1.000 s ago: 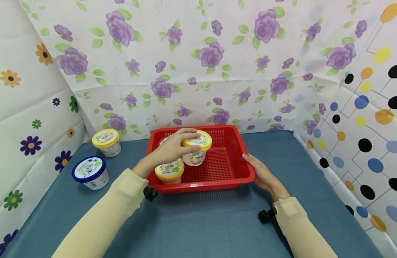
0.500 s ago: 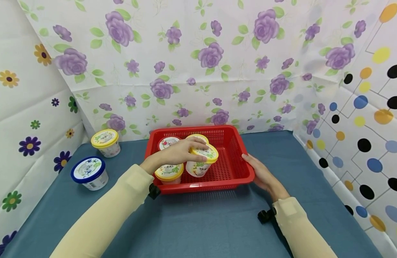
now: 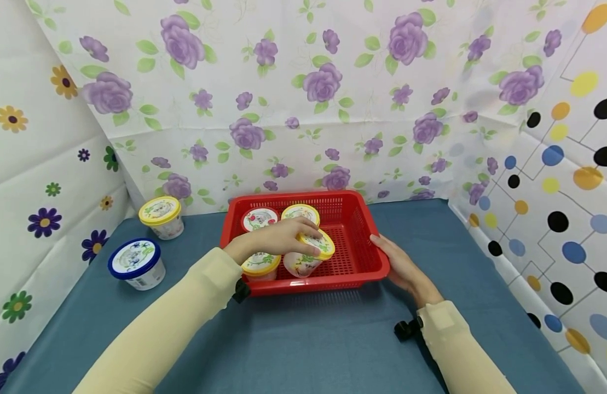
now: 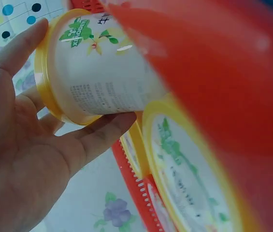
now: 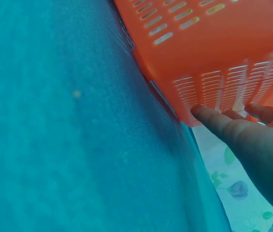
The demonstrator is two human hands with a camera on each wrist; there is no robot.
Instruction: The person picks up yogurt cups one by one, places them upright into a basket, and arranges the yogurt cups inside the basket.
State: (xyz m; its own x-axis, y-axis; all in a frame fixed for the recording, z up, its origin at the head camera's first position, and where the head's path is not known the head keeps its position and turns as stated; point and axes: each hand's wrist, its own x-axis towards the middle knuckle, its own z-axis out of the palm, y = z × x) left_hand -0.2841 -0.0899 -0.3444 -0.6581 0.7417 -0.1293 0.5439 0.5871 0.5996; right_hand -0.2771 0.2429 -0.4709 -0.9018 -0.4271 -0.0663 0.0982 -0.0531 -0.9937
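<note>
My left hand (image 3: 278, 238) grips a white tub with a yellow lid (image 3: 325, 245) inside the red plastic basket (image 3: 352, 278). The tub leans, its lid tipped toward the right. In the left wrist view, thumb and fingers curve around the lid end of the yellow-lidded tub (image 4: 107, 72). Around it in the basket stand a red-lidded tub (image 3: 260, 218), a yellow-lidded tub (image 3: 301, 212) behind, and another yellow-lidded tub (image 3: 260, 266) at front left, partly covered by the hand. My right hand (image 3: 402, 265) holds the basket's right side, thumb at the rim, fingers against the outer slotted wall (image 5: 223, 87).
Left of the basket, on the blue cloth (image 3: 323, 345), stand a yellow-lidded tub (image 3: 161, 213) and a blue-lidded tub (image 3: 137, 262). A flowered curtain (image 3: 293, 148) rises close behind the basket. Patterned sheets border the table on both sides.
My left hand brought the yellow-lidded tub toward the basket's front and tilted it. The red-lidded tub and the rear yellow-lidded one came into clearer view. My right hand stayed on the basket.
</note>
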